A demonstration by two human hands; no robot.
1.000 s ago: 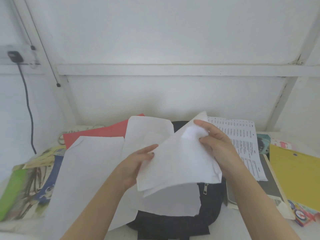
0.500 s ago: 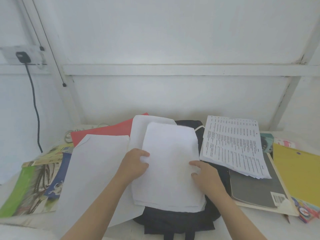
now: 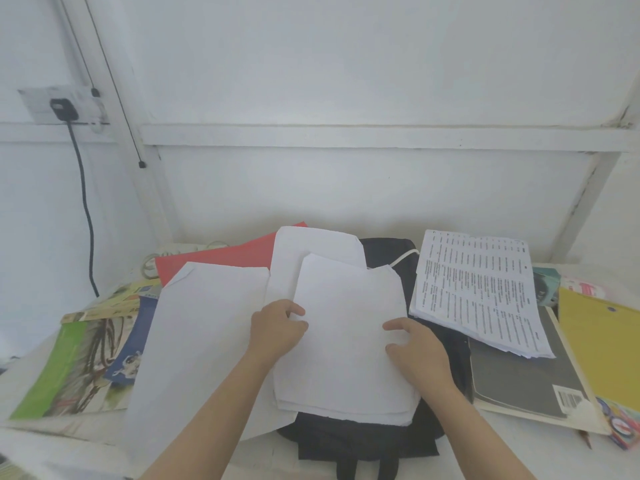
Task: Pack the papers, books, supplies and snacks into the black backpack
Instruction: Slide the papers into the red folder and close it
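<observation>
Since the earlier frames, the stack of plain white paper sheets (image 3: 346, 362) has come down from a lifted, bowed position. It now lies flat on the black fabric backpack (image 3: 386, 252), which sits mid-way along the white surface (image 3: 502, 452) with its opening hidden from view.

Left hand (image 3: 277, 332): the fingers are curled at the stack's left edge with the thumb on top, so the grip is closed on the sheets. Right hand (image 3: 417, 351): the index finger and thumb lie nearly straight on the top sheet at the right edge, pressing and enclosing nothing visible. Both forearms reach in from the near side with the wrists low.

Suggested technique: square the edges between both hands and keep the sheets flat. Expose the opening before sliding them in, since loose paper creases easily. A printed text bundle (image 3: 478, 292) lies just right of the stack.
</observation>
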